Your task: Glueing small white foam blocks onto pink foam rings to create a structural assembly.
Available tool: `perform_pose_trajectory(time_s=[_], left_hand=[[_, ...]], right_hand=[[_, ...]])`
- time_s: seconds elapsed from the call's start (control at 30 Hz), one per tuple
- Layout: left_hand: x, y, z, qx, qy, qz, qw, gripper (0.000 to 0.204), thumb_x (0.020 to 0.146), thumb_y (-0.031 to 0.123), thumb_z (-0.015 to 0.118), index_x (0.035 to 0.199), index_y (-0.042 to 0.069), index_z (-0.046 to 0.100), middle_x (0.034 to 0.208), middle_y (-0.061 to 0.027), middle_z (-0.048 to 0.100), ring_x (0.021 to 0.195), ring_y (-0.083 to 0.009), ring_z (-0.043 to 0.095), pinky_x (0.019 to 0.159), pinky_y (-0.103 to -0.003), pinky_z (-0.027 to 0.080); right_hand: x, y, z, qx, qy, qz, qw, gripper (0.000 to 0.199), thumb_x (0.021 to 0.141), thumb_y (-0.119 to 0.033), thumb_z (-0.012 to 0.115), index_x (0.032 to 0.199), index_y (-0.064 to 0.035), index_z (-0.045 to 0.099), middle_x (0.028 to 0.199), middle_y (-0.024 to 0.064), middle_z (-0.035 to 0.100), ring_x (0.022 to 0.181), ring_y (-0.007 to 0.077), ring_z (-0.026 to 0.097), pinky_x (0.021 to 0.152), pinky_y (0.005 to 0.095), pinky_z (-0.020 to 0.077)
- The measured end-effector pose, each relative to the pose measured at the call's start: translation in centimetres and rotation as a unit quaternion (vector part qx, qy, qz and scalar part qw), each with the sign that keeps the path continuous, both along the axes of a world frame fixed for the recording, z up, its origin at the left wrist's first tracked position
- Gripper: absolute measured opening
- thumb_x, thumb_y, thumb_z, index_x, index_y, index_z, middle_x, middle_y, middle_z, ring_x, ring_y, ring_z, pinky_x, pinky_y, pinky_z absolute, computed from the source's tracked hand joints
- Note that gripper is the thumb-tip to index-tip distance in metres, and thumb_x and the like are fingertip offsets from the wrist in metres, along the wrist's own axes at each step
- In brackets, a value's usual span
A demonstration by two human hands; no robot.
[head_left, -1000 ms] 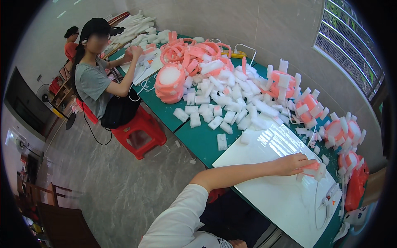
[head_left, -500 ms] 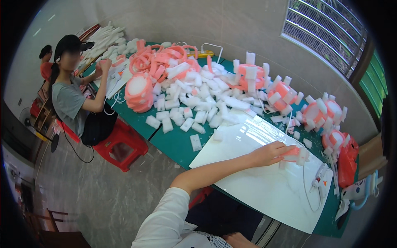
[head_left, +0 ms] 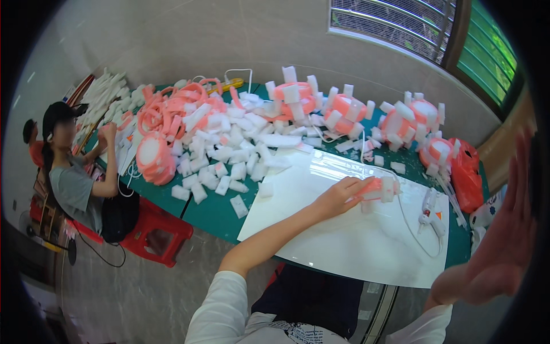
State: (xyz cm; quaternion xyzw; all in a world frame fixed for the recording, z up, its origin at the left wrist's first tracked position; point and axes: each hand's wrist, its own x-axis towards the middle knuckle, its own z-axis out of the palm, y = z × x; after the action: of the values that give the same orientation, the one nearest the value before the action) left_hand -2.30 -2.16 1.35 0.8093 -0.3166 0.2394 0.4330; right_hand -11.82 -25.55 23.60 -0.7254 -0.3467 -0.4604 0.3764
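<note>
My left hand (head_left: pixel 339 198) reaches across a white board (head_left: pixel 344 246) and grips a small pink-and-white foam piece (head_left: pixel 379 188) that rests on the board. My right hand (head_left: pixel 504 241) is raised close to the camera at the right edge, blurred, palm flat with fingers stretched out and nothing in it. A white glue gun (head_left: pixel 429 211) with its cable lies on the board just right of the foam piece.
The green table (head_left: pixel 209 215) carries a heap of white foam blocks (head_left: pixel 229 157), pink foam rings (head_left: pixel 153 157) and finished pink-and-white bundles (head_left: pixel 401 123). A red bag (head_left: pixel 465 172) sits at the right end. A seated person (head_left: pixel 74 178) works at the far left beside a red stool (head_left: pixel 157 232).
The view has swung to the right. My right hand has risen into view at the right edge. My left hand stays on the pink-and-white foam piece.
</note>
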Motion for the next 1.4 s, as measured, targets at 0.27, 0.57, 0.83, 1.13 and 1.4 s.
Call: perform_pose_trajectory(time_s=[0.27, 0.57, 0.83, 1.13, 1.4], left_hand=[[-0.1, -0.4, 0.5, 0.004, 0.007, 0.004, 1.000, 0.056, 0.077, 0.008, 0.063, 0.129, 0.008, 0.043, 0.101, -0.0151, 0.056, 0.092, -0.0303, 0.055, 0.081, -0.035, 0.046], [-0.3, -0.3, 0.2, -0.007, -0.007, 0.003, 1.000, 0.056, 0.077, 0.007, 0.064, 0.129, 0.008, 0.044, 0.100, -0.0151, 0.056, 0.092, -0.0301, 0.055, 0.080, -0.035, 0.047], [0.0, -0.2, 0.6, -0.001, 0.000, 0.003, 1.000, 0.056, 0.076, 0.007, 0.064, 0.128, 0.007, 0.044, 0.099, -0.0151, 0.056, 0.090, -0.0297, 0.055, 0.078, -0.035, 0.047], [-0.2, -0.2, 0.1, -0.005, -0.011, 0.002, 1.000, 0.057, 0.076, 0.007, 0.064, 0.129, 0.007, 0.044, 0.100, -0.0148, 0.056, 0.092, -0.0300, 0.054, 0.080, -0.036, 0.046], [-0.3, -0.3, 0.4, 0.006, 0.009, -0.003, 1.000, 0.058, 0.076, 0.007, 0.063, 0.129, 0.007, 0.043, 0.100, -0.0144, 0.055, 0.093, -0.0297, 0.054, 0.080, -0.035, 0.046]], right_hand=[[0.9, 0.7, 0.6, 0.015, -0.001, 0.014, 1.000, 0.072, 0.086, -0.053, 0.040, 0.134, -0.0002, 0.031, 0.130, 0.0302, 0.037, 0.123, 0.0434, 0.035, 0.103, 0.0502, 0.0251], [2.8, 1.9, 1.3, 0.021, -0.001, 0.055, 0.998, 0.072, 0.086, -0.052, 0.041, 0.134, -0.0002, 0.031, 0.130, 0.0302, 0.037, 0.123, 0.0434, 0.035, 0.103, 0.0502, 0.0251], [4.2, 2.9, 1.6, 0.024, 0.003, 0.087, 0.996, 0.072, 0.086, -0.051, 0.042, 0.134, -0.0002, 0.030, 0.131, 0.0303, 0.037, 0.123, 0.0434, 0.035, 0.103, 0.0502, 0.0250], [5.7, 4.8, 2.7, 0.039, -0.006, 0.144, 0.989, 0.072, 0.085, -0.051, 0.043, 0.135, -0.0002, 0.030, 0.131, 0.0303, 0.036, 0.124, 0.0434, 0.034, 0.103, 0.0502, 0.0250], [6.9, 6.2, 3.1, 0.070, -0.015, 0.190, 0.979, 0.071, 0.085, -0.050, 0.043, 0.135, -0.0002, 0.030, 0.131, 0.0304, 0.036, 0.124, 0.0434, 0.034, 0.103, 0.0502, 0.0250]])
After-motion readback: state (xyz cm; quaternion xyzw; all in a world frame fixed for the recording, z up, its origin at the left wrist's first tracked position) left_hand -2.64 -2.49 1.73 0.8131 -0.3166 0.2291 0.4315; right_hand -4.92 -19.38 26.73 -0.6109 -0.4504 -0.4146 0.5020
